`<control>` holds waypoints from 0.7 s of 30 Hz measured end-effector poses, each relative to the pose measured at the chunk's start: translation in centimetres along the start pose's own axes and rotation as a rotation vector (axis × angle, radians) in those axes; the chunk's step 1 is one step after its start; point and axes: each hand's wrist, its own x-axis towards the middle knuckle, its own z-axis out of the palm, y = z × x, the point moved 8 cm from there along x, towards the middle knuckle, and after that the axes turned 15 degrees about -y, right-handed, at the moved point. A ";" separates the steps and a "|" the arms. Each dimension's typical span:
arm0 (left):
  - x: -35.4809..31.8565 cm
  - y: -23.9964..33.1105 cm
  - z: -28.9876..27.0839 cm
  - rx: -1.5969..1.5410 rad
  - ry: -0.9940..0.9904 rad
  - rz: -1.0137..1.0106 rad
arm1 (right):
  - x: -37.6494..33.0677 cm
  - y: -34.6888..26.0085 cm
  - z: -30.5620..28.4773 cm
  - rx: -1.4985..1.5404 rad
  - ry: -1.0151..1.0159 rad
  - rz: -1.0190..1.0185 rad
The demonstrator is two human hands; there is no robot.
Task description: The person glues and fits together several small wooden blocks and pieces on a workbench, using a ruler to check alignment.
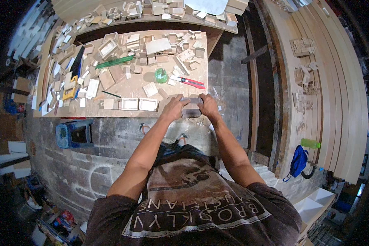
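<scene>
At the front right corner of the workbench (131, 111), my left hand (174, 108) and my right hand (209, 107) are closed on the two ends of a small grey-brown rectangular piece (191, 105). Its exact kind is not clear; the fingers cover both ends. Just beyond my hands lie a red utility knife (192, 83) and a round green translucent container (161, 75). A flat square wooden piece (150, 89) rests to the left of them. Two shallow wooden boxes (148, 104) sit along the front edge beside my left hand.
Many small wooden boxes and offcuts cover the bench, with a green strip (115, 61) and a yellow-handled saw (69, 88) among them. A blue stool (74, 133) stands on the floor at left. Long boards (328, 94) with small wooden pieces, a blue bag (298, 162) and green bottle (310, 143) are at right.
</scene>
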 end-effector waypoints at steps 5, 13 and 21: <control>0.2 -0.1 0.1 -0.003 -0.001 0.005 | -0.3 -0.4 -0.4 0.018 0.011 0.004; -0.1 0.1 -0.2 -0.006 -0.003 -0.002 | -0.5 -0.4 -0.4 0.040 0.044 -0.006; -0.5 0.5 -0.5 0.040 0.016 0.004 | -0.4 -0.3 0.0 -0.001 0.051 -0.014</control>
